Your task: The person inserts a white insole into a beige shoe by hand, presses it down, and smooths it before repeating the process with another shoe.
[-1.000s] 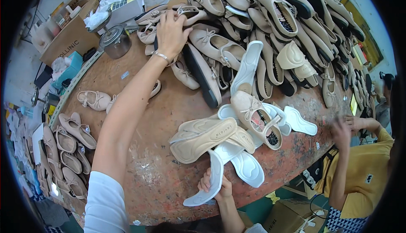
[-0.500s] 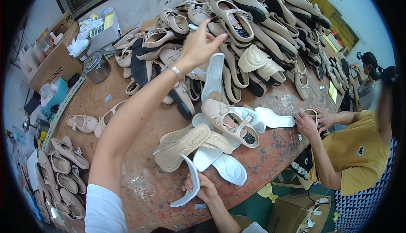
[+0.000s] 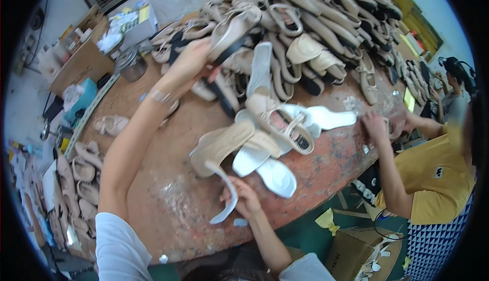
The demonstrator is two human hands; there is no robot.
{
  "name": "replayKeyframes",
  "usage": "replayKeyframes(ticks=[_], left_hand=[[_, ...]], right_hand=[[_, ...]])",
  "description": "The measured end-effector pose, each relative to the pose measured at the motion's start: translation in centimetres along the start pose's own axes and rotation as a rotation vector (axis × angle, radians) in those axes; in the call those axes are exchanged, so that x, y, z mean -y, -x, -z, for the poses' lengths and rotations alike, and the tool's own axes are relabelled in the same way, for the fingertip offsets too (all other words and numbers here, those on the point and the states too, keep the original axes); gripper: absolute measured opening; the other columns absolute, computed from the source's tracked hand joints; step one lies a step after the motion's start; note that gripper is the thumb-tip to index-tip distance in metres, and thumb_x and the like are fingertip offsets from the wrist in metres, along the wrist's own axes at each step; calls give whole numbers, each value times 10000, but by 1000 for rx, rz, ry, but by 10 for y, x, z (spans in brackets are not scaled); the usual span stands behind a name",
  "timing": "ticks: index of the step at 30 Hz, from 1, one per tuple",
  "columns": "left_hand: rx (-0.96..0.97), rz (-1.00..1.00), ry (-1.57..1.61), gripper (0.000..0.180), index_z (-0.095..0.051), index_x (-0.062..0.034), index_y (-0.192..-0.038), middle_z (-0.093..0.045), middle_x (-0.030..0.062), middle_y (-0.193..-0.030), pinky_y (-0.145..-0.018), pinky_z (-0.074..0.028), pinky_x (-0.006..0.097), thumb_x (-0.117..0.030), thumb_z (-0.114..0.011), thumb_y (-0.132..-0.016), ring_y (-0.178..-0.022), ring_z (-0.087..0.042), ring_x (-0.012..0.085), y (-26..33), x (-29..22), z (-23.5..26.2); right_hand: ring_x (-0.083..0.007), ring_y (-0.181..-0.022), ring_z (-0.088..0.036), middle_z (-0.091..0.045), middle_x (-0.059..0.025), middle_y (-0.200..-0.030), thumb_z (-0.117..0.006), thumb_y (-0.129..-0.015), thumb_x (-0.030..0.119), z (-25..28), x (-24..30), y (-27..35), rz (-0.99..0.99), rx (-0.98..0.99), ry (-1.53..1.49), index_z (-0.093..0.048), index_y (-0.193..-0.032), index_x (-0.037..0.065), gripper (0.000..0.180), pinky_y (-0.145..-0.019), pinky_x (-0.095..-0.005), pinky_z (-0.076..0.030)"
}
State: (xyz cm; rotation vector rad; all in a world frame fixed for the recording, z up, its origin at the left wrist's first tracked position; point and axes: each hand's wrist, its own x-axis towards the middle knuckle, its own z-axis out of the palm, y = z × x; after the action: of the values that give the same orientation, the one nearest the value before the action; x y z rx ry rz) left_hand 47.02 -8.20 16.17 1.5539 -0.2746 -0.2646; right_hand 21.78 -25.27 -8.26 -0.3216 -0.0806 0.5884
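Observation:
My left hand (image 3: 193, 62) is raised over the table and grips a beige shoe (image 3: 234, 29) with a dark sole, in front of the shoe pile. Low in the middle, my right hand (image 3: 241, 197) holds a curved white insole (image 3: 230, 199) on its edge. Just beyond it lie beige insoles (image 3: 224, 148) and white insoles (image 3: 277, 176). A beige shoe with a strap (image 3: 290, 127) rests on top of further white insoles (image 3: 331, 118). One long white insole (image 3: 260, 67) leans against the pile.
A large pile of beige shoes (image 3: 326, 26) fills the table's far side. More shoes (image 3: 84, 179) stand at left, near a metal pot (image 3: 131, 64) and a cardboard box (image 3: 84, 59). At right a person in a yellow shirt (image 3: 433, 174) works on a shoe; an open carton (image 3: 367, 255) sits below.
My left hand, empty before and reaching over the pile, now holds a beige shoe and has drawn back to the left. My right hand still holds the white insole.

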Motion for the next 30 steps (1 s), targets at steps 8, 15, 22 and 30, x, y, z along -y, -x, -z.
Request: replayKeyframes(ticks=[8, 15, 22, 30], left_hand=[[48, 378, -618, 471, -530, 30, -1327, -660, 181, -987, -799, -487, 353, -42, -471, -865, -843, -634, 256, 391, 27, 33], [-734, 530, -1059, 187, -665, -73, -1064, -661, 148, -935, -705, -514, 487, -147, -597, -906, -843, -646, 399, 523, 153, -8], [-1223, 540, -885, 516, -597, -24, -1213, -565, 200, -1024, -800, -506, 449, -254, -782, -789, -929, -608, 381, 522, 175, -47], [-1138, 379, -500, 724, -560, -7, -1311, -492, 153, -1134, -656, -543, 286, -144, -878, -676, -847, -603, 212, 528, 187, -35]], right_hand=[[-185, -717, -520, -578, -140, -999, -443, -979, 521, -48, 36, 57, 125, -341, 99, -347, -1435, -87, 766, -726, -438, -503], [-193, -845, -613, -648, -166, -1081, -305, -1057, 448, -70, 5, 95, -63, -407, 720, -487, -1323, -60, 602, -810, -352, -480], [-227, -900, -532, -618, -144, -1052, -446, -1005, 198, -142, -41, 69, 9, -44, 1789, -618, -1220, -53, 372, -791, -351, -444], [-312, -1034, -570, -630, -124, -1117, -665, -724, -41, -151, -80, 35, 208, 559, 2136, -736, -1036, 36, 329, -943, -430, -410]])
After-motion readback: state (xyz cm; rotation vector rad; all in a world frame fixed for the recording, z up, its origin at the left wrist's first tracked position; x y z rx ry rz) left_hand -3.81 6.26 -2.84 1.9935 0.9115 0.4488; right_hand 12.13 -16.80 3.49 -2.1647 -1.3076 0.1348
